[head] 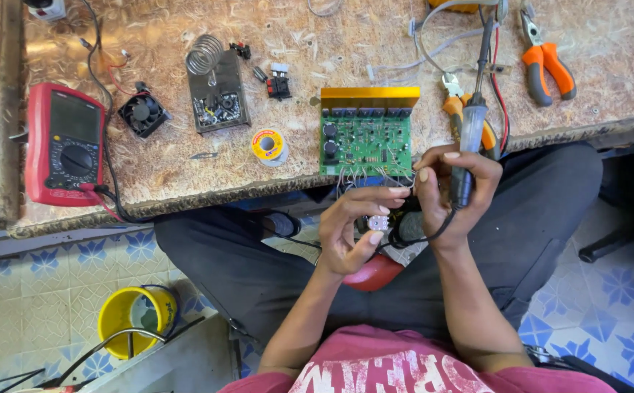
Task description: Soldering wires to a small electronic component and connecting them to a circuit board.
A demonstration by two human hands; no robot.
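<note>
Green PCB (366, 142), iron (470, 131) in R hand (452, 193)

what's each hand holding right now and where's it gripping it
Right hand grips a soldering iron by its dark handle. Left hand pinches a small component between fingertips.

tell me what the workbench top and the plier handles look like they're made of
Workbench top: looks like pressed wood-chip board, with flakes showing under a glossy, glaring coat. Plier handles: seemingly rubbery plastic grips, matte orange with darker inlays; the jaws look like bare grey metal.
</note>
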